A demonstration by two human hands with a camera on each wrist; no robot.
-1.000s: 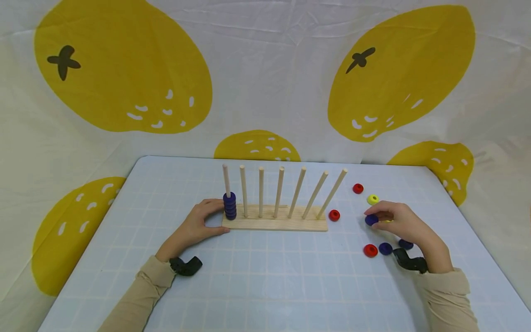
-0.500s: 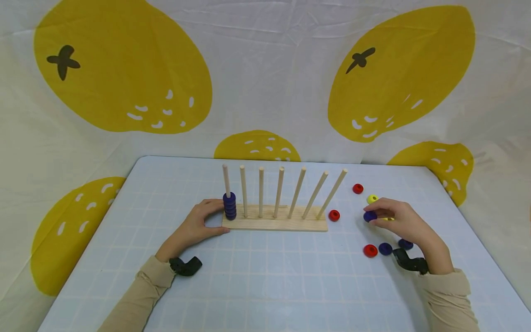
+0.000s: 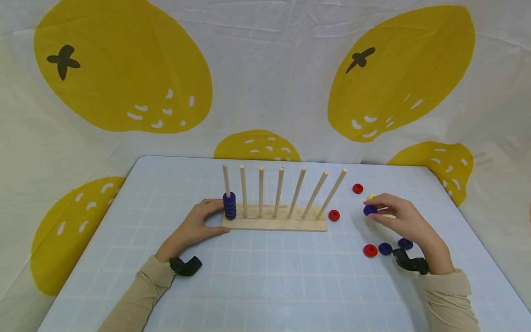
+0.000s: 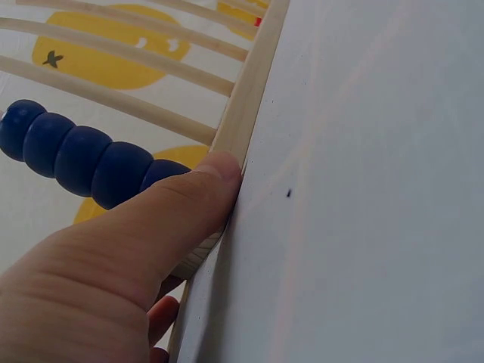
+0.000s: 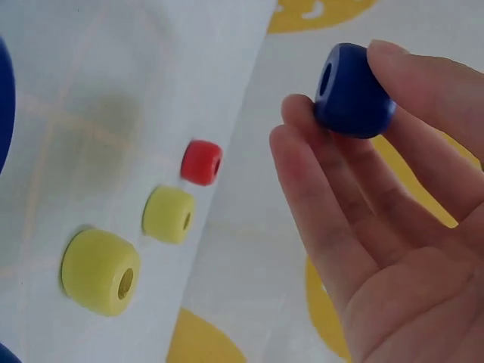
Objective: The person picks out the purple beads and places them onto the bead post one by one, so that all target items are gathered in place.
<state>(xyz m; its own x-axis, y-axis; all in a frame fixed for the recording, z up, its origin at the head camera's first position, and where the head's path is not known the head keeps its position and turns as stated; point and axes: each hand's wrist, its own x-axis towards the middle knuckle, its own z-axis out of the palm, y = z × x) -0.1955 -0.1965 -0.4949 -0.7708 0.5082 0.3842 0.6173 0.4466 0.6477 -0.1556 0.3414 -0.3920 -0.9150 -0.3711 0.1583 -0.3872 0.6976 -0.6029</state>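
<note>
A wooden peg board (image 3: 274,224) with a row of several upright pegs stands mid-table. Blue beads (image 3: 229,206) are stacked on its leftmost peg; the other pegs are bare. My left hand (image 3: 195,229) grips the board's left end, with the thumb (image 4: 193,200) on the front edge in the left wrist view. At the right, my right hand (image 3: 401,217) pinches a blue bead (image 5: 354,94) between thumb and fingertips, raised off the table. In the right wrist view, the bead's hole faces left.
Loose beads lie at the right: a red bead (image 3: 334,215) by the board, another red bead (image 3: 358,188) behind, two yellow beads (image 5: 98,272) partly behind my right hand, and a front red bead (image 3: 370,250) beside blue beads (image 3: 385,249).
My right hand has lifted the blue bead up from among the loose beads, moving slightly away from me. The left hand and the peg board have stayed in place.
</note>
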